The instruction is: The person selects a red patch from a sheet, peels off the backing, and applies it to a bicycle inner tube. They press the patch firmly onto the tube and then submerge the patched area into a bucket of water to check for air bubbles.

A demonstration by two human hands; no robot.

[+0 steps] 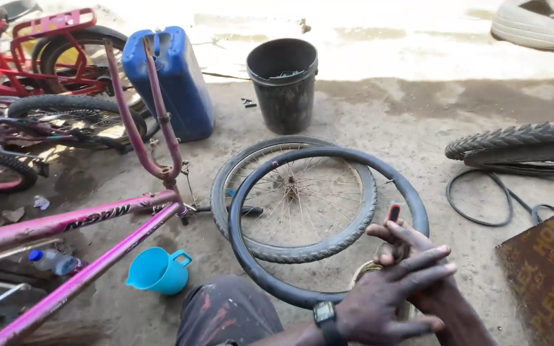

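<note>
My left hand (389,298), with a black watch (324,314) on its wrist, lies flat with fingers spread across my right hand (408,240). The right hand pinches a small red-and-black object (394,211) at its fingertips. Both hands hover above the near right part of a black inner tube (246,256), which lies in a loop on the ground. The tube overlaps a spoked bicycle wheel with its tyre (224,186), lying flat just beyond.
A pink bicycle frame (78,218) crosses the left. Near my knee (226,314) stands a teal jug (158,270). Behind are a blue jerrycan (174,77) and a black bucket (283,83). At right lie a knobbly tyre (520,141) and a brown board (546,269).
</note>
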